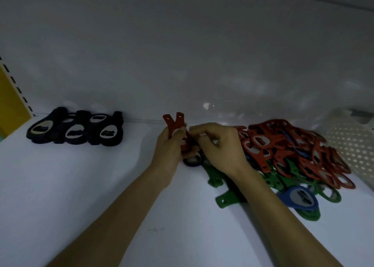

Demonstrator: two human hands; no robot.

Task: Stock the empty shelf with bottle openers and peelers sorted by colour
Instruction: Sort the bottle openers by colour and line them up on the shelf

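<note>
Two flat red plastic bottle openers [173, 122] are held upright in the closed grip of the left hand [171, 147], likely so that one colour is gathered. The right hand [220, 145] is curled beside them; whether anything is pinched cannot be told. The mixed red, green and blue heap [293, 151] lies to the right on the white shelf [81, 196], and black openers [77, 130] are grouped at the left.

We lose the heads of the 2 red openers [173, 123] behind the left hand [171, 147] gripping them; the right hand [219, 145] hides its own fingertips, and the pile [293, 151] buries its lower pieces.
</note>
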